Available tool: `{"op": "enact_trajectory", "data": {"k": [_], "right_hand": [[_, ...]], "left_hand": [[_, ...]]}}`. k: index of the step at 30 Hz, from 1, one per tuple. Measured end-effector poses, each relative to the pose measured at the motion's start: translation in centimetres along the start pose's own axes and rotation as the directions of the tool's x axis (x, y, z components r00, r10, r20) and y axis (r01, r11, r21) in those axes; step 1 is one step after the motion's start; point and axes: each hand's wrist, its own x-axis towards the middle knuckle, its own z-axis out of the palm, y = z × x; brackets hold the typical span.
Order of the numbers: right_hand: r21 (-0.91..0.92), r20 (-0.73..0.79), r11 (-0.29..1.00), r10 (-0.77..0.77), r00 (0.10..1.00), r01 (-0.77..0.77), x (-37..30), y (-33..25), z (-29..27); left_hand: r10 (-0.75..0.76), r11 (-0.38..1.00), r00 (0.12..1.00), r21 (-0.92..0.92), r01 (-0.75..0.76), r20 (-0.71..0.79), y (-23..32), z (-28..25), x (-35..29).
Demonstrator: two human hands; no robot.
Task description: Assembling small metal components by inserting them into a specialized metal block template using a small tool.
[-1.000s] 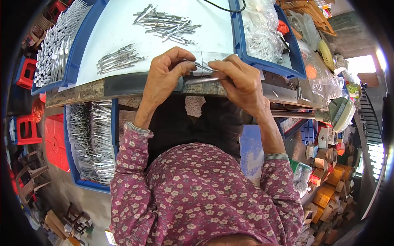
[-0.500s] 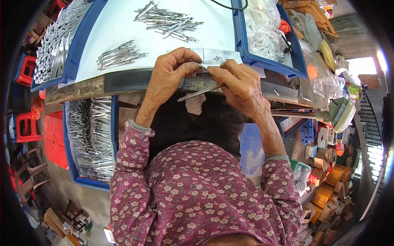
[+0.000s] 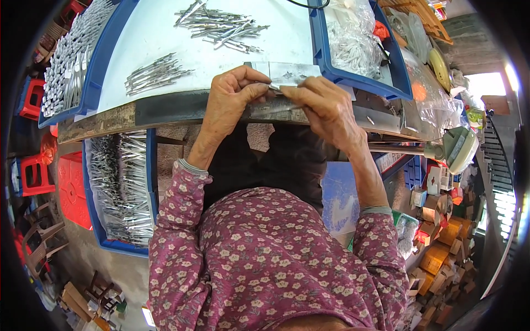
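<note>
While both hands meet at the near edge of the desk (image 3: 165,33), the left hand (image 3: 232,102) has its thumb and fingers pinched shut on one end of a small metal piece (image 3: 274,86), and the right hand (image 3: 326,105) pinches in from the other side. Pretty sure the right grip is closed on the same piece, but the fingertips overlap so much I can't fully tell. That piece sits right over a flat shiny metal plate (image 3: 292,71) lying on the white desk top just beyond the knuckles.

Further out there's a loose pile of metal pins (image 3: 221,25), and a smaller bunch (image 3: 154,74) to the left. A blue tray (image 3: 361,83) on the right holds clear bags of parts (image 3: 353,44). Down low on the left, under the desk, a blue bin (image 3: 150,165) is packed with more silvery rods.
</note>
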Motion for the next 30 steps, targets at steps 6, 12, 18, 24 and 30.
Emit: {"op": "enact_trajectory", "data": {"k": [6,12,18,24,30], "right_hand": [[-0.002,-0.043,0.998,0.069,0.997,-0.069,0.7,1.8,0.8],[0.014,0.008,0.991,0.132,0.991,-0.132,0.6,3.6,1.6],[0.466,-0.065,0.796,0.467,0.882,-0.387,1.5,4.4,1.8],[0.725,-0.085,0.621,0.511,0.855,-0.299,4.2,2.1,2.7],[0.468,-0.138,0.846,0.357,0.924,-0.257,3.3,1.7,2.8]], "left_hand": [[0.217,0.854,0.963,0.510,-0.107,-0.161,-0.2,1.1,1.1],[0.406,0.623,0.912,0.750,-0.221,-0.068,-2.4,0.7,2.1],[0.459,0.557,0.887,0.791,-0.254,-0.039,-2.4,0.9,2.0],[0.496,0.510,0.868,0.809,-0.294,0.003,-2.6,0.7,2.0],[0.518,0.487,0.855,0.816,-0.312,0.018,-2.8,0.7,2.1]]}}
